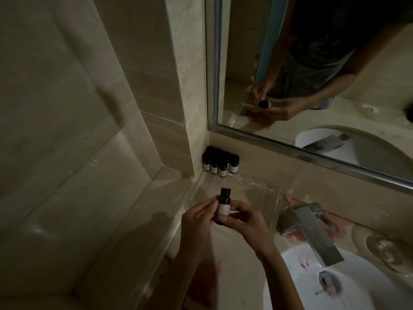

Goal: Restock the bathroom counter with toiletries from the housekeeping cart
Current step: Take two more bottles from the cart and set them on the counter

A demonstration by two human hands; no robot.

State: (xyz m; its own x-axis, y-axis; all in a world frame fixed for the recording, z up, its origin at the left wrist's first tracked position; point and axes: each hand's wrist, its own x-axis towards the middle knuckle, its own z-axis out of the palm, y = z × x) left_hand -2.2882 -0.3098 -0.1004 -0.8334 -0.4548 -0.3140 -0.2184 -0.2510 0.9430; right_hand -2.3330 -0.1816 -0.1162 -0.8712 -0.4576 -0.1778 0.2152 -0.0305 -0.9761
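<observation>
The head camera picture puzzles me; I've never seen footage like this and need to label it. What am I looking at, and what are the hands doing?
There is no machine here: a person wears one wide-angle camera on the head, looking down at their own bare hands over a dim beige marble bathroom counter. The left hand and right hand together hold a small dark bottle with a black cap and pale label, upright above the counter. In the corner stands a cluster of similar small dark bottles. To the right are an angular chrome tap and a white basin. The framed wall mirror reflects the same person and bottle.
</observation>
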